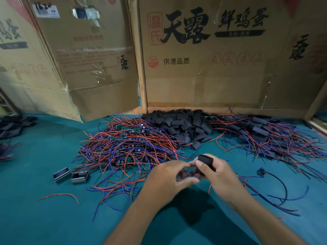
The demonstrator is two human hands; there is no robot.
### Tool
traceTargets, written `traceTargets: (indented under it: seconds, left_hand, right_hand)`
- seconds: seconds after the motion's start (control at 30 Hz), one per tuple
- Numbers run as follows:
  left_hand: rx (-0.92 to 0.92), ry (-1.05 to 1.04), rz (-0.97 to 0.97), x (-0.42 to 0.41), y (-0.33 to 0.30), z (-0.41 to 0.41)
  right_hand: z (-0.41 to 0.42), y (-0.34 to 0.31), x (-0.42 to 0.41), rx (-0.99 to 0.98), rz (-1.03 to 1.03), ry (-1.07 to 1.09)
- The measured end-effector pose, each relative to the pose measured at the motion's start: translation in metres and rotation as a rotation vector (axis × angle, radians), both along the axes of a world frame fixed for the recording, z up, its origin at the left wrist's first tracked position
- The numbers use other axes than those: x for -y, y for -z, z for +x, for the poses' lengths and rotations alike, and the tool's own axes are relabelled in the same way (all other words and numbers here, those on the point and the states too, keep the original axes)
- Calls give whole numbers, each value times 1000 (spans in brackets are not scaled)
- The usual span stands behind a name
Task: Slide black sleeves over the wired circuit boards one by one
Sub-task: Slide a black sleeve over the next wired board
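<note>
Right hand [217, 171] pinched soft black sleeve [206, 162]; left hand [168, 179] pinched small board [190, 175], hardly seen. Light, bendy; hold edges.

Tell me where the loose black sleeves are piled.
In the head view, the black sleeve pile sits center-back against the cardboard box, between the bare wired boards and the sleeved ones.

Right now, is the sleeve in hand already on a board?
Cannot tell. The right hand pinches the black sleeve; the left hand hides the board.
</note>
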State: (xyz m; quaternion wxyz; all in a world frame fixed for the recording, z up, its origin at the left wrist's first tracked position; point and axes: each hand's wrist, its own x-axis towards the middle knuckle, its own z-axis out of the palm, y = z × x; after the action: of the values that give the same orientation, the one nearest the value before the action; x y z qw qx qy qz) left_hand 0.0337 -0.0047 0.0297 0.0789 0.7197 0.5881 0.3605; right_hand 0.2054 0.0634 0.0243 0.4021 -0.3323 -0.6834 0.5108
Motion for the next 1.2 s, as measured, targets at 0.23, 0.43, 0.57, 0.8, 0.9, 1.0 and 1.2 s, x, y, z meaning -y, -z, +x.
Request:
traceTargets:
  seconds: [0.23,0.43,0.57,0.8,0.9,1.0,1.2]
  left_hand:
    - [-156,-466,124,-39,-46,-100]
    - [-658,-395,-318,-62,-74,-172]
    - [-896,-427,-226,-64,-78,-166]
    - [-349,-382,14,-47,-113,-143]
    - [-258,-398,171,-39,-134,-128]
    - [20,-376,178,-33,-145,-114]
    - [846,-172,25,-18,-121,-84]
  right_hand:
    - [2,0,-3,-121,-301,16]
    - [3,1,-3,-99,-296,-88]
    - [3,-3,-2,-73,-243,-68]
    - [7,-12,3,-2,-203,-81]
    - [8,-13,2,23,-178,-96]
    - [10,-12,1,14,-175,-84]
    - [17,-6,-11,209,-2,-36]
